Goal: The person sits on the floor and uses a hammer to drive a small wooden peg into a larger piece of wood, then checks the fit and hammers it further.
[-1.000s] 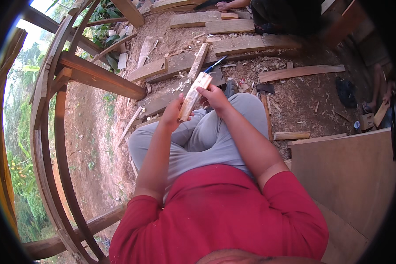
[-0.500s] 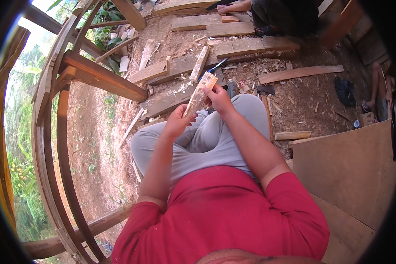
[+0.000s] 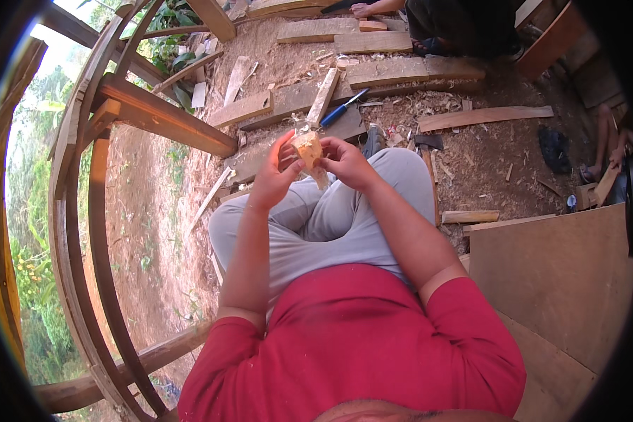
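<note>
A short, rough piece of wood [image 3: 307,147] is held up above my lap, one end turned toward me. My right hand [image 3: 347,164] grips its right side between thumb and fingers. My left hand [image 3: 273,177] is at its left side, thumb and fingers spread apart; whether the thumb tip touches the wood is hard to see. Just beyond the hands, a narrow wooden strip [image 3: 323,97] leans over a plank. Beside it lies a blue-handled tool [image 3: 336,114] with a dark, thin end.
Several planks [image 3: 394,72] lie across the shaving-strewn ground ahead. A wooden frame [image 3: 169,116] rises on the left, and a plywood sheet [image 3: 552,281] is at the right. Another person's dark-clothed legs [image 3: 457,28] are at the far side. A dark shoe [image 3: 554,149] lies to the right.
The piece of wood has swung from a long slanting pose to nearly end-on. My left hand has moved up and its fingers have spread; the blue-handled tool shows more fully.
</note>
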Available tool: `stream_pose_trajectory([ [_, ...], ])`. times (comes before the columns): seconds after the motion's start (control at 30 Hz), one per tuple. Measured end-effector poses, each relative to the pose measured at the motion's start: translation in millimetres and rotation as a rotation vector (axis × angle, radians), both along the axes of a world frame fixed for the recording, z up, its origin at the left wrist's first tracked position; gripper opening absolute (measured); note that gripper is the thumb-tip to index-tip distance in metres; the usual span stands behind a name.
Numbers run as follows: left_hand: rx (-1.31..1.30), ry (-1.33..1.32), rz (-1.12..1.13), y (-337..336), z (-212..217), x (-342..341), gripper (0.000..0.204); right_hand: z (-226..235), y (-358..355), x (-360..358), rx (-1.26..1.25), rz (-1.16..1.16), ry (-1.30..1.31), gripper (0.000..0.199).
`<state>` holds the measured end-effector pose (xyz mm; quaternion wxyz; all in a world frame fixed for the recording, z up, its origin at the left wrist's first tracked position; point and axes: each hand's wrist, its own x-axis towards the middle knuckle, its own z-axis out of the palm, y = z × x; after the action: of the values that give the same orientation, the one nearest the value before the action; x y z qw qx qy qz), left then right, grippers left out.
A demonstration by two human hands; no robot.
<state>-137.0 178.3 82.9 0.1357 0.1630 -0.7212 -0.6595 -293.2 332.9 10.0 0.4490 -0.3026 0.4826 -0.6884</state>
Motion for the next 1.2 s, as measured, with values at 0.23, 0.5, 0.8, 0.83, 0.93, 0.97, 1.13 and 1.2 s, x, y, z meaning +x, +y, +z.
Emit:
stream_pose_trajectory([
  [0.23,0.064,-0.151,-0.233,-15.8,45.1,-2.7,0.072,-3.4,0.8,-1.4,-0.055,0.181,-0.102,0.042],
  [0.5,0.136,-0.14,-0.041,-16.8,36.3,-5.1,0.059,13.9,7.9,-6.3,0.063,0.267,-0.078,0.053],
  [0.8,0.307,-0.11,0.394,-30.5,14.6,-6.6,0.053,3.3,3.5,12.1,0.233,0.171,0.438,0.046],
  [0.83,0.319,-0.11,0.397,-31.1,13.7,-6.7,0.053,2.4,3.7,12.1,0.257,0.137,0.467,0.043],
  [0.93,0.358,-0.037,0.336,-32.9,8.7,-2.9,0.052,8.4,4.6,13.6,0.339,0.046,0.596,0.037],
  [0.97,0.391,-0.009,0.323,-34.2,7.0,-1.1,0.051,11.8,5.1,15.2,0.373,0.018,0.668,0.036],
  [1.13,0.485,0.112,0.249,-38.5,1.0,7.6,0.048,14.6,8.3,20.9,0.263,-0.115,0.758,0.045],
  [1.2,0.562,0.131,0.247,-46.4,-3.9,10.2,0.046,10.3,6.5,24.3,0.063,-0.193,0.676,0.051],
])
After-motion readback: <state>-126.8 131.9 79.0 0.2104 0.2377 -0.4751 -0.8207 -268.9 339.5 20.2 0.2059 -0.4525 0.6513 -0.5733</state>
